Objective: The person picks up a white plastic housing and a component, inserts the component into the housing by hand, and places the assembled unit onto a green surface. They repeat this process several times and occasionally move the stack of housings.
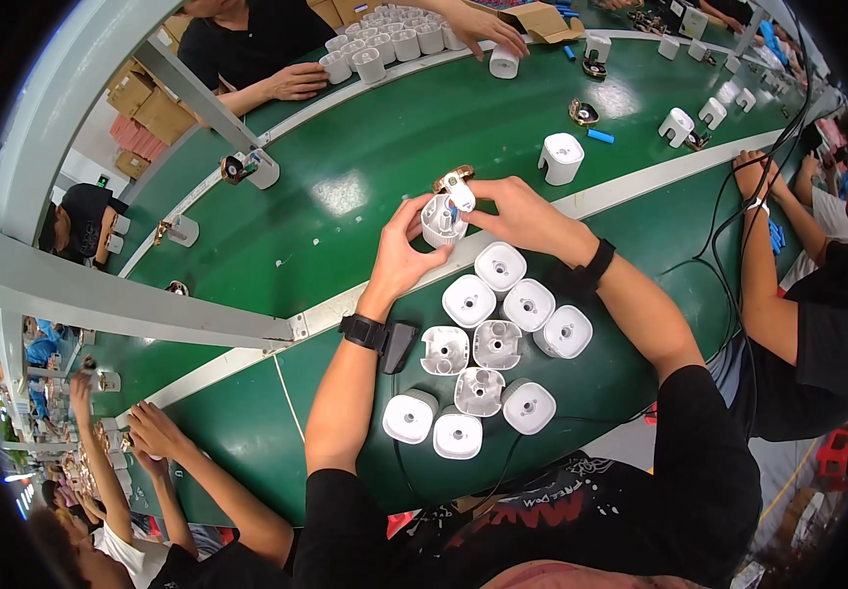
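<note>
My left hand (406, 247) wraps round a white plastic housing (439, 226), its open side facing up and inner posts showing. Fingers of my right hand (514, 211) pinch a small white part (460, 193) at the housing's mouth. A gold-and-dark round piece (451, 176) sits just behind that part; whether they are joined I cannot tell. Something blue shows inside the housing. Below my hands stands a group of white housings (470, 300), some with closed tops up, others with their hollow insides (482, 392) showing. Black straps with a small device (399, 348) circle my wrists.
A pale rail (581, 204) divides my green bench from the green belt (345, 245). On the belt are a white housing (562, 157), a gold-rimmed assembly (582, 113) and a blue cylinder (600, 135). Black cables (728, 236) hang at right. Co-workers' hands (298, 82) work around.
</note>
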A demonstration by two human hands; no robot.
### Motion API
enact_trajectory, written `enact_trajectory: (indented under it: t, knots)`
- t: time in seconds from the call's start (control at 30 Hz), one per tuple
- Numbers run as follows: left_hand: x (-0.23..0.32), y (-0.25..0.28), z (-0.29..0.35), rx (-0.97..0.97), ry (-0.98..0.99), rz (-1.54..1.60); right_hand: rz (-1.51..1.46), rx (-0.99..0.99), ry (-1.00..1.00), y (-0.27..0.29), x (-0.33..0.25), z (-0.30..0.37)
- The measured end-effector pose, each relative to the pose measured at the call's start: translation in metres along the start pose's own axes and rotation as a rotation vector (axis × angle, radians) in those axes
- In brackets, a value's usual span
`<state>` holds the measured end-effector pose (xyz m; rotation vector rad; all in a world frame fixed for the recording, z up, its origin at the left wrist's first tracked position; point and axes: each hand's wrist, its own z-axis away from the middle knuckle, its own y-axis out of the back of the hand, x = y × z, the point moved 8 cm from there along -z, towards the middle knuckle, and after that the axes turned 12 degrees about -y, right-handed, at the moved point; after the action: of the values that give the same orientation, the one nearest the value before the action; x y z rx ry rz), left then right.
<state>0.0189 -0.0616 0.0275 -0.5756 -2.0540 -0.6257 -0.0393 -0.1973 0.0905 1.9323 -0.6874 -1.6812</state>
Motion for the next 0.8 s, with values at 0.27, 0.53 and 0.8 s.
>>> enact_trajectory:
  t: [0.27, 0.53, 0.8]
  knots:
    - [-0.003, -0.003, 0.001, -0.035, 0.042, -0.006, 0.001, -0.050, 0.070, -0.004, 0.002, 0.001]
    - [-0.005, -0.001, 0.002, -0.016, 0.039, -0.005, 0.017, -0.064, 0.027, -0.007, -0.001, 0.002]
    - [-0.005, -0.003, -0.002, -0.021, 0.041, -0.009, 0.008, -0.086, 0.036, -0.005, 0.004, -0.004]
